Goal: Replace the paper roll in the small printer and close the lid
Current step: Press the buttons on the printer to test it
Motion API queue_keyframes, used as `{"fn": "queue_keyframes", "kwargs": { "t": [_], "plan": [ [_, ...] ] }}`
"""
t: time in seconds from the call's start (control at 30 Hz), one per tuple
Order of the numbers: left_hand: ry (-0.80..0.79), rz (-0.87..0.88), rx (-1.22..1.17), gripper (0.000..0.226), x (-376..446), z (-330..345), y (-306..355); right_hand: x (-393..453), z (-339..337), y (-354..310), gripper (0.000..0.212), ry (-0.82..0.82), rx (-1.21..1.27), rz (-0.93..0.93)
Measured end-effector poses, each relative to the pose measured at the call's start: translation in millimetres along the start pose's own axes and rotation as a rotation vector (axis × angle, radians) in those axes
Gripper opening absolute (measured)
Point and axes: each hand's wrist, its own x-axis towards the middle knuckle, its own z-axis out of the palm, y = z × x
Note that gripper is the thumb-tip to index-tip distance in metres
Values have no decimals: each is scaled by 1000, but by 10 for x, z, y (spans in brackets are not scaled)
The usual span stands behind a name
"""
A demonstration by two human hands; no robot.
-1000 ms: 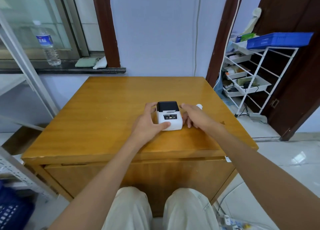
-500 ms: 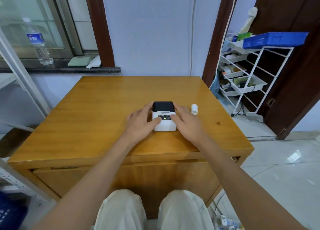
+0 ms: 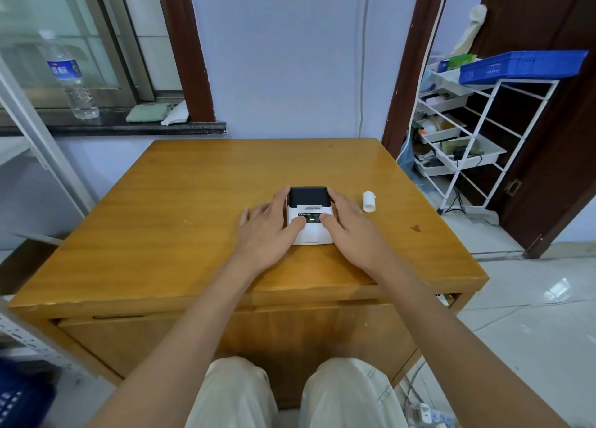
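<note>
A small white printer with a black lid stands near the middle of the wooden table, lid down. My left hand cups its left side, thumb resting on the front panel. My right hand cups the right side, thumb also on the panel beside a small lit green indicator. A white paper roll lies on the table just right of my right hand, apart from it.
A white wire rack with trays and a blue basket stands at the right by a dark door. A water bottle sits on the window ledge at the left. The table's front edge is close to my knees.
My right hand has shifted from the roll's spot onto the printer's right side, uncovering the paper roll. Both thumbs now rest on the front panel. The printer stayed in place.
</note>
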Motion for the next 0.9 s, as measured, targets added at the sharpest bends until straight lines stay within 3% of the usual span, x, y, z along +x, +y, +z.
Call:
{"fn": "queue_keyframes", "kwargs": {
  "t": [0.13,0.47,0.7,0.9],
  "plan": [
    [8,-9,1,79,0,1,6,21,-9,0,67,-80,66,46],
    [-60,-39,-1,81,8,12,23,24,-4,10,66,-95,61,59],
    [-79,-78,18,72,0,9,101,23,36,2,67,-78,-73,24],
    [-44,-85,70,79,-37,37,124,-2,11,-51,68,-86,-96,45]
  ]
}}
